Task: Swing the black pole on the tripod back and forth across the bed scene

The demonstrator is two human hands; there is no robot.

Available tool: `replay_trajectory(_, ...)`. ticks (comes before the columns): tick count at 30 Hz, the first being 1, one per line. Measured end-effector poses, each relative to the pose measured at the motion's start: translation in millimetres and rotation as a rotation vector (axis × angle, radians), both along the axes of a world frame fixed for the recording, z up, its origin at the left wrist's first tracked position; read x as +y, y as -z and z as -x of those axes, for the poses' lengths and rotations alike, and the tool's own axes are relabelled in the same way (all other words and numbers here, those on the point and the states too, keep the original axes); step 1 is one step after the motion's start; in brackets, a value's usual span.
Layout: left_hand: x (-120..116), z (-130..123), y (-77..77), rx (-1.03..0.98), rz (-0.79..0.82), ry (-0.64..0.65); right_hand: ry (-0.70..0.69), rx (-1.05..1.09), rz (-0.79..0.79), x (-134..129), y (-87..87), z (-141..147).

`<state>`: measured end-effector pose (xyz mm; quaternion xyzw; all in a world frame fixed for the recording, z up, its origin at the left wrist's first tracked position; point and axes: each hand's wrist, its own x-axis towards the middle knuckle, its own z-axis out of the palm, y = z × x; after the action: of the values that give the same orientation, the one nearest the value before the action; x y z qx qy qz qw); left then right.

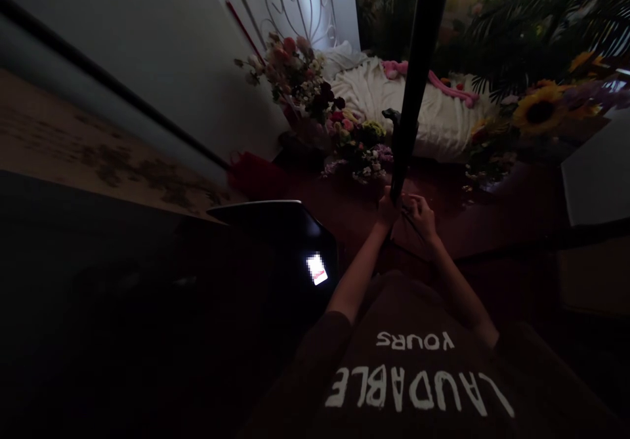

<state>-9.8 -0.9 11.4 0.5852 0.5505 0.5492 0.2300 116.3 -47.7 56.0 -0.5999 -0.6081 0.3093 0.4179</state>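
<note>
A thick black pole rises from just in front of me to the top edge, with a dark knob or clamp on its left side. My left hand is wrapped round the pole's lower part. Just right of it, my right hand has its fingers pinched together near the pole. A thin dark rod or cord runs down beside its fingers; what the fingertips hold is too dark to make out.
A dark panel with a lit phone-like screen lies left. Flowers and a white-draped seat with a pink strip stand ahead. Sunflowers are at right. A thin black bar crosses the left side.
</note>
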Motion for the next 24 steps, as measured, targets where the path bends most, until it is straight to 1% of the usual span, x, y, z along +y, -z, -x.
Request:
replay_trajectory(3,0.1,0.0,-1.2,-0.010,0.016,-0.006,-0.079,0.079,-0.011,-6.2,2.7,1.2)
replay_trajectory(6,0.7,-0.2,-1.0,-0.007,0.014,-0.005,-0.126,0.060,-0.032,-12.7,2.8,0.1)
replay_trajectory(9,0.8,-0.5,0.5,0.000,0.010,0.000,-0.102,0.024,-0.021,-14.0,1.7,1.7)
replay_trajectory(11,0.2,-0.6,1.1,-0.004,0.022,-0.005,-0.064,0.043,0.002,-12.0,1.3,5.5)
replay_trajectory(18,-2.8,-0.2,-0.6,-0.035,0.039,0.019,0.043,0.279,0.071,2.7,5.3,16.5)
replay_trajectory(24,-1.3,-1.5,-1.0,-0.049,0.029,0.004,-0.007,0.434,0.191,10.1,6.3,12.1)
